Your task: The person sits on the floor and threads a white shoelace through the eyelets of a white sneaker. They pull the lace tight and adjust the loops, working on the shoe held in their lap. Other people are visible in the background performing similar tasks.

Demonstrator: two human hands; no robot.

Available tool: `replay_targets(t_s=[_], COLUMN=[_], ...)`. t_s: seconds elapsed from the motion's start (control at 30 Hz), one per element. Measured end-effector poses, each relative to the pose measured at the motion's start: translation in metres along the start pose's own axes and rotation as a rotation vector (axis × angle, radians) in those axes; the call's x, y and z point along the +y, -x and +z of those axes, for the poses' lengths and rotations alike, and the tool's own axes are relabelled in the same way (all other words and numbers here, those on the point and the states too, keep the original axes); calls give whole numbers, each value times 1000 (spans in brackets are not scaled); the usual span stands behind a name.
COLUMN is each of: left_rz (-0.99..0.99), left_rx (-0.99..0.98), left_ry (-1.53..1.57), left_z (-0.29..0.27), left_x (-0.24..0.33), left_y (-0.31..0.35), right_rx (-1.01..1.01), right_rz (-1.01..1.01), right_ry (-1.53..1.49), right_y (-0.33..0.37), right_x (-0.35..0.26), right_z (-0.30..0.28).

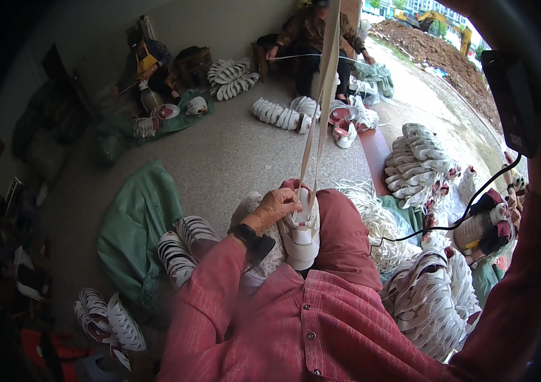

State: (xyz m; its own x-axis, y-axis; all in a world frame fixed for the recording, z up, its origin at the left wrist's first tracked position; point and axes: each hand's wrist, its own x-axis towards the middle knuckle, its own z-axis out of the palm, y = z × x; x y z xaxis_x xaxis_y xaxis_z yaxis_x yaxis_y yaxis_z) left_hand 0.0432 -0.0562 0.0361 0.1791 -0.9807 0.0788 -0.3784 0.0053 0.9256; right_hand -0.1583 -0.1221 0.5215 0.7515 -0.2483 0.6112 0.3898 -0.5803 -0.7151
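A white shoe upper (pixel 301 240) sits between my thighs, its rounded end toward me. A long cream shoelace (pixel 321 89) rises from it in two strands and runs out of the picture at the top. My left hand (pixel 275 209) is closed at the upper's opening, thumb and fingertips pinching the lace at its left side. My right arm is raised along the right edge. Only a dark part of my right hand (pixel 471 7) shows at the top; its fingers are out of sight, so its hold cannot be seen.
Stacked white uppers (pixel 433 299) and loose white laces (pixel 378 232) lie at my right. More uppers (pixel 178 258) and a green sack (pixel 140 223) are at my left. Two people (pixel 318 38) (pixel 146 67) sit working laces farther back. A black cable (pixel 468 219) crosses the right side.
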Motion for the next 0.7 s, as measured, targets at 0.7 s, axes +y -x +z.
replay_targets(t_s=[0.7], left_rz=[304], left_rx=[146], left_ry=[-662], left_z=[49], left_x=[-12], left_y=[1], right_rx=[-175], right_rz=[-14], right_ry=[29], right_y=[-25], right_x=[-65], right_z=[0])
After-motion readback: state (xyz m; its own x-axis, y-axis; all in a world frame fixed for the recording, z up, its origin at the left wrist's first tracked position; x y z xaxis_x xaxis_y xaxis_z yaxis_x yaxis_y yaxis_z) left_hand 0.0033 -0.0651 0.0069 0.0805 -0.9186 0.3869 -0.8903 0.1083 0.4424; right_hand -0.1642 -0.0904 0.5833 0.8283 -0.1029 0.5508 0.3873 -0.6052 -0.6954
